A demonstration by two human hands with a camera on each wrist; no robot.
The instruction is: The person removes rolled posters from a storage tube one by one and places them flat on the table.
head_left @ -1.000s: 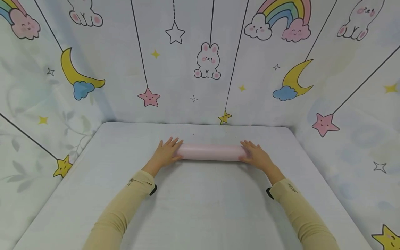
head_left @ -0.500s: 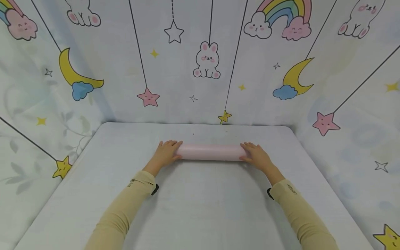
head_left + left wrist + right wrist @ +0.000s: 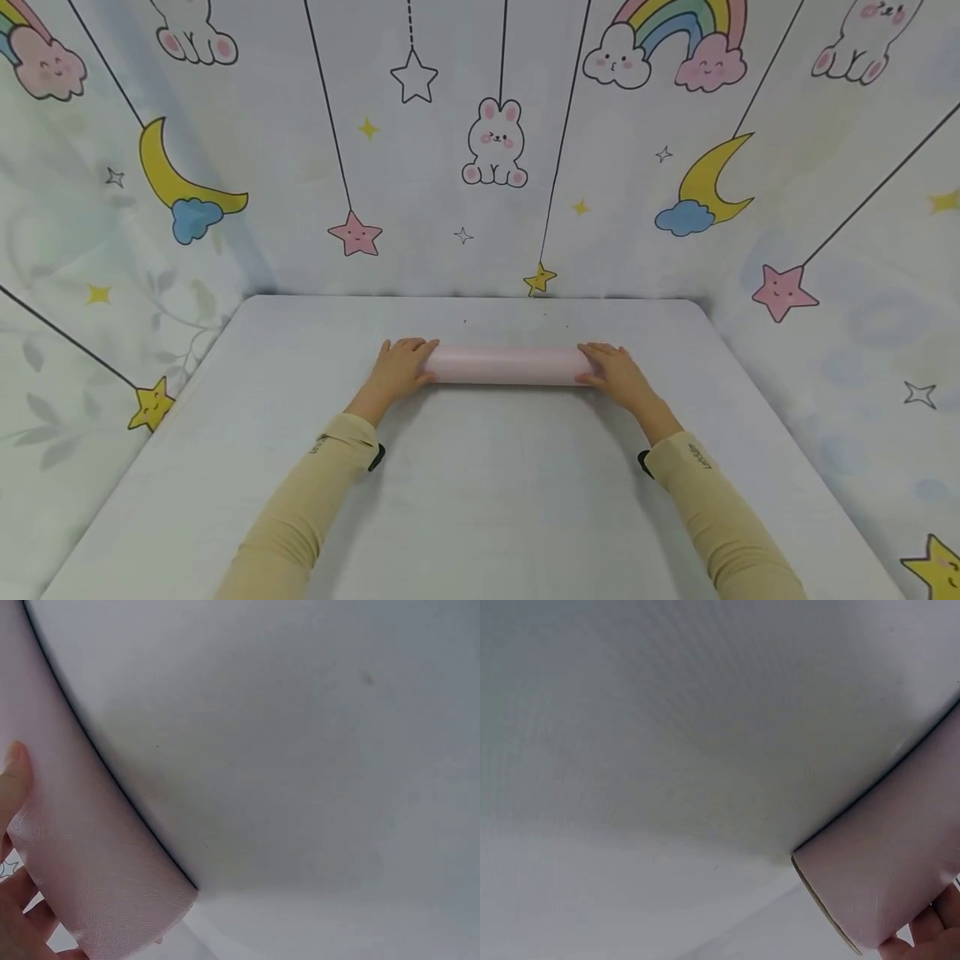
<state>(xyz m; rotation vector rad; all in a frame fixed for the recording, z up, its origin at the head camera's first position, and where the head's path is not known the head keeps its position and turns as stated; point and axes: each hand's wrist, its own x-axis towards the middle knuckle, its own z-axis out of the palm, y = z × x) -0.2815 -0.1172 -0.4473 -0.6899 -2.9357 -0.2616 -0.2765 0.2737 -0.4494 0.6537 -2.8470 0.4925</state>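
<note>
A pink mat (image 3: 510,367), rolled into a tube, lies crosswise on the white table toward its far edge. My left hand (image 3: 399,368) grips its left end, thumb on the near side and fingers over the far side. At the other end my right hand (image 3: 617,375) holds on in the same way. The left wrist view shows a fine leather-like grain on the rolled mat (image 3: 97,847) and my thumb (image 3: 16,780) along it. In the right wrist view, fingertips (image 3: 930,930) curl round the underside near the thin-edged end.
The white table (image 3: 480,492) has rounded far corners and a few tiny dark specks beyond the roll. A fabric backdrop (image 3: 300,167) with printed rabbits, stars and moons rises close behind it and along both sides.
The left hand's fingers, spread upward a second ago, have come down over the roll. The right hand's fingers have lowered slightly. The roll stays in place.
</note>
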